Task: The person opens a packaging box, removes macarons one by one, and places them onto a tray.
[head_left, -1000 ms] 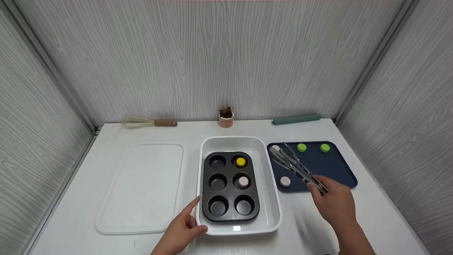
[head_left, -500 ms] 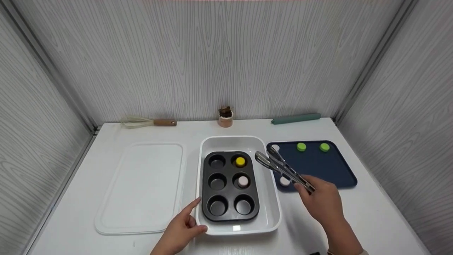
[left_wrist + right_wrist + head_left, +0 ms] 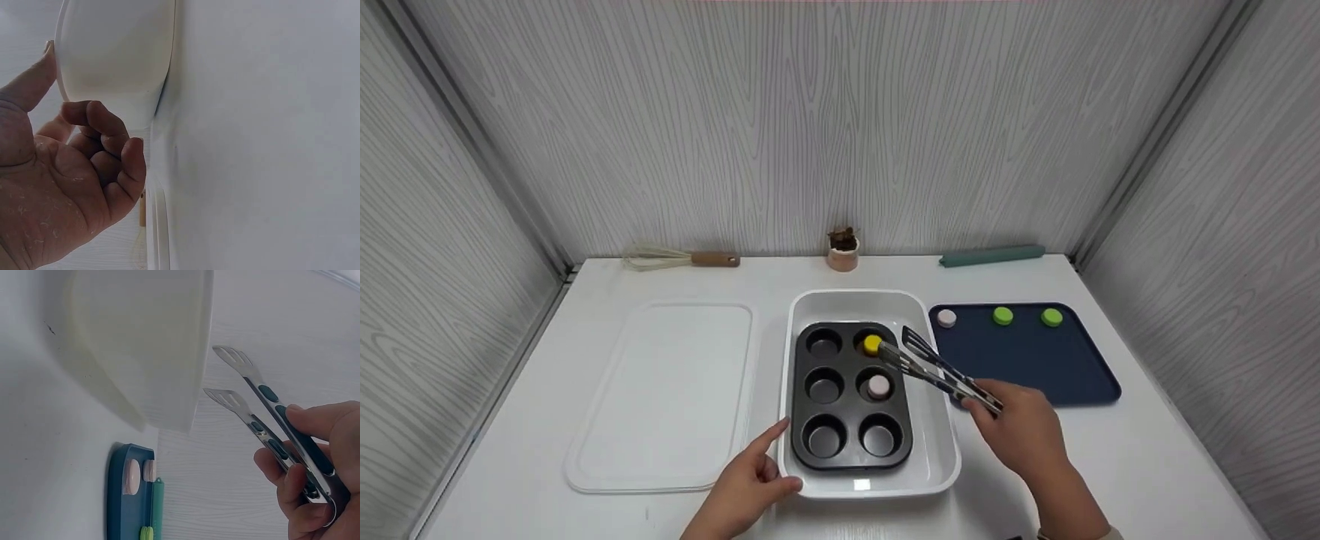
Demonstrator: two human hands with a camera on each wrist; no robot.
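A white tub (image 3: 936, 450) is sitting on the table (image 3: 997, 487) with a black muffin tin (image 3: 851, 406) inside it. The tin's six cups are running in two columns, and on the right side a yellow macaron (image 3: 871, 345) is resting in the far cup and a pink macaron (image 3: 878, 386) in the middle one. The right hand (image 3: 1016, 427) is curling its thumb and fingers round a pair of metal tongs (image 3: 282, 413), whose slotted tips are standing apart over the tub. One tip is showing right beside the yellow macaron in the head view, though whether they are touching cannot be told. The left hand (image 3: 746, 480) is spreading its thumb and forefinger along the tub's near left corner, touching the rim, while its other fingers are curling inward. Right of the tub, a blue tray (image 3: 1035, 360) is holding two green macarons (image 3: 1003, 316) along its far edge and, in the right wrist view, two pink ones. A flat white lid (image 3: 667, 397) is lying to the left. Behind, a whisk (image 3: 716, 259), a small plant pot (image 3: 842, 260) and a teal rolling pin (image 3: 994, 256) are lining the wall.
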